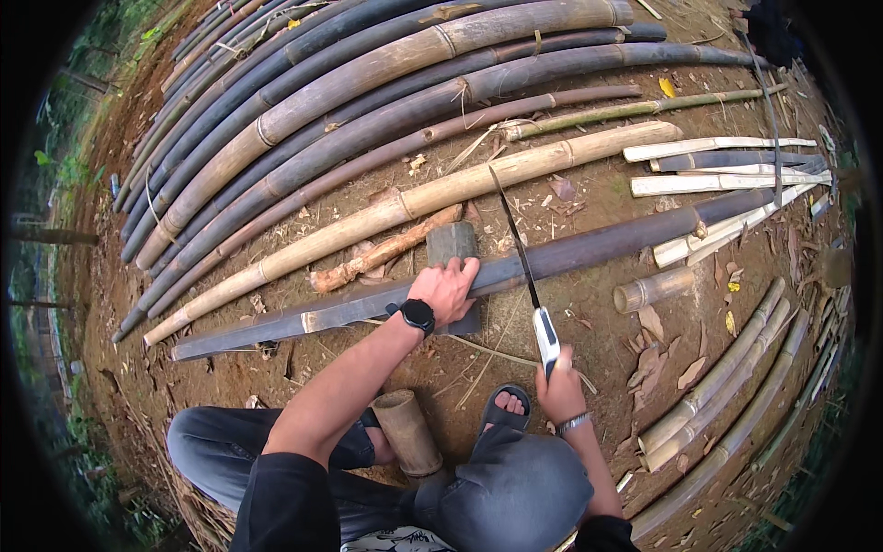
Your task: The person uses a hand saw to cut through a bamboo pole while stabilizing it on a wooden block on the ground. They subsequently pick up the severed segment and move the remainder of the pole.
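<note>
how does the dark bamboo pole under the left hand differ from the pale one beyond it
Colour: the dark pole is mostly grey-brown, the pale pole yellowish tan.
Contact: the left hand rests on the dark pole; no hand touches the pale pole.
Place: the dark pole lies nearer, the pale pole farther off.
Both are long and jointed.

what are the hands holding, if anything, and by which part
The right hand holds a saw by its handle. The left hand lies over the dark bamboo pole; whether it grips is unclear.
</note>
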A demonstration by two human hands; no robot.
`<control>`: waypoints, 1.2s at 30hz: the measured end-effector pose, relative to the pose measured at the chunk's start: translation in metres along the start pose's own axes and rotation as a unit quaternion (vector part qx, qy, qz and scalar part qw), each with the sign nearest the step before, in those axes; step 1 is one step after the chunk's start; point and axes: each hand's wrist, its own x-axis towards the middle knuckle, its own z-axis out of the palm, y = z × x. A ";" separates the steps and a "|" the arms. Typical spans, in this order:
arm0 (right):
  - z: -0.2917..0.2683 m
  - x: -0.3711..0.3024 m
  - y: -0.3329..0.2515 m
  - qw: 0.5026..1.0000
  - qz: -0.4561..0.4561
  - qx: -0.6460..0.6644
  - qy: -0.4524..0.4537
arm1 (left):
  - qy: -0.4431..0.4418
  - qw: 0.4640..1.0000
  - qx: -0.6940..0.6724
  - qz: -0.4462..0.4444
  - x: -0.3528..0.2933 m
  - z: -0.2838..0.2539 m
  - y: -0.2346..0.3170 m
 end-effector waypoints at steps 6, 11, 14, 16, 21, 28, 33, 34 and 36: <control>-0.011 0.027 -0.017 0.998 -0.040 -0.019 0.051 | -0.014 1.000 -0.008 -0.013 0.000 -0.002 0.010; -0.001 -0.018 0.008 1.000 0.024 0.015 -0.010 | -0.006 1.000 -0.003 -0.014 -0.004 -0.002 0.003; -0.004 -0.030 0.009 0.997 -0.030 0.062 0.030 | -0.010 1.000 0.003 -0.017 -0.005 -0.002 0.006; -0.013 0.024 -0.015 0.998 -0.028 -0.025 0.042 | -0.038 0.999 -0.018 -0.012 0.001 -0.008 0.010; -0.004 -0.023 0.011 1.000 0.005 0.010 -0.006 | -0.004 1.000 0.000 -0.009 -0.003 0.000 0.001; -0.003 0.048 -0.021 0.999 -0.025 -0.038 0.020 | -0.022 1.000 0.002 -0.002 0.000 -0.002 0.005; -0.002 -0.021 0.016 1.000 -0.010 0.010 0.000 | 0.030 0.999 0.027 0.013 -0.008 0.001 0.004; 0.000 -0.024 0.019 1.000 -0.019 0.010 0.010 | 0.015 1.000 0.016 0.006 -0.005 0.001 0.004; -0.012 0.029 -0.021 0.998 -0.033 -0.032 0.031 | -0.025 1.000 -0.007 -0.006 0.001 -0.004 0.005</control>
